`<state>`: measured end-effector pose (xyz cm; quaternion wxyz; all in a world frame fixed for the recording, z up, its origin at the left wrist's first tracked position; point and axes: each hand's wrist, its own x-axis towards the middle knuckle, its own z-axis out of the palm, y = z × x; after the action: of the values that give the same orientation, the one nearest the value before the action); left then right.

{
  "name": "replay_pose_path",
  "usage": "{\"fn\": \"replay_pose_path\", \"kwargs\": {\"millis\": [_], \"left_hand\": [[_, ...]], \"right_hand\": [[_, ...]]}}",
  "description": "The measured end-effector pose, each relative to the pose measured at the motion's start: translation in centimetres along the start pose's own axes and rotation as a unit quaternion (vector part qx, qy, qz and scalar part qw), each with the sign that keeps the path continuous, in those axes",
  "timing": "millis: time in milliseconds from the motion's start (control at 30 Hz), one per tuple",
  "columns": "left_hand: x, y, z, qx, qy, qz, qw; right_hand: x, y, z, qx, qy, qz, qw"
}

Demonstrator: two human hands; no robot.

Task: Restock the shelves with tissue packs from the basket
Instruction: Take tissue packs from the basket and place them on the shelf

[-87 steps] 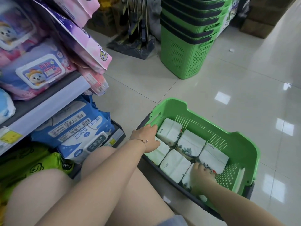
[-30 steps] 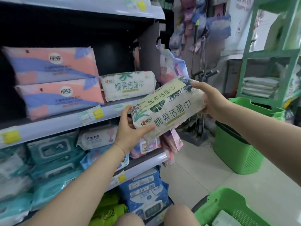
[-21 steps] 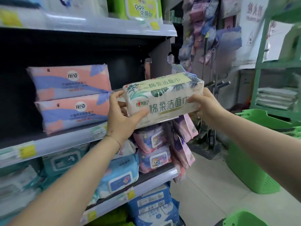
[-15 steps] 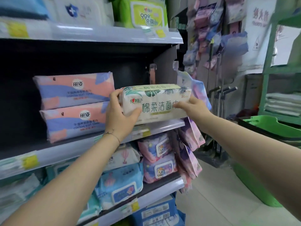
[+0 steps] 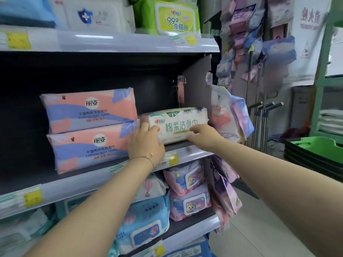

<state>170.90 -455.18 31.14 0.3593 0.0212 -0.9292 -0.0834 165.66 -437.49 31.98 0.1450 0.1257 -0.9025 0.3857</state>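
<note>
A white tissue pack [image 5: 179, 118] with green leaves and green lettering lies at the right end of the middle shelf [image 5: 191, 153]. It seems to rest on a second white pack, of which only a strip shows under my fingers. My left hand [image 5: 146, 143] grips the pack's left end with the thumb on its front. The fingers of my right hand [image 5: 204, 136] press on its lower front edge. The basket with the other tissue packs is out of view.
Two pink and purple cotton towel packs [image 5: 89, 127] are stacked just left of the tissue pack. Wet wipe packs fill the shelf above [image 5: 167, 17] and the shelf below [image 5: 187, 190]. Bagged goods [image 5: 230, 117] hang off the shelf end. Stacked green baskets [image 5: 315, 147] stand at the right.
Both hands lifted the tissue pack out of the basket, turned it level and pushed it back onto the middle shelf. My view rose from the floor to the shelves.
</note>
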Motion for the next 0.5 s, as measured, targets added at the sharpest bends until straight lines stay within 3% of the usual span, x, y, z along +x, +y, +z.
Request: {"fn": "replay_pose_path", "kwargs": {"millis": [67,200,367,500], "left_hand": [[-0.5,0.4,0.3,0.021,-0.011,0.003,1.0],[-2.2,1.7,1.1,0.015,0.014,0.072,0.997],[-5.5,5.2,3.4,0.006,-0.025,0.184,0.983],[-8.7,8.4,6.0,-0.022,-0.074,0.219,0.973]], "right_hand": [[-0.3,0.5,0.2,-0.006,-0.018,0.001,1.0],[-2.2,1.7,-0.4,-0.064,0.038,-0.076,0.994],[-6.6,4.5,-1.6,-0.285,0.078,-0.228,0.928],[-10.2,8.1,-2.1,-0.361,0.09,-0.224,0.901]]}}
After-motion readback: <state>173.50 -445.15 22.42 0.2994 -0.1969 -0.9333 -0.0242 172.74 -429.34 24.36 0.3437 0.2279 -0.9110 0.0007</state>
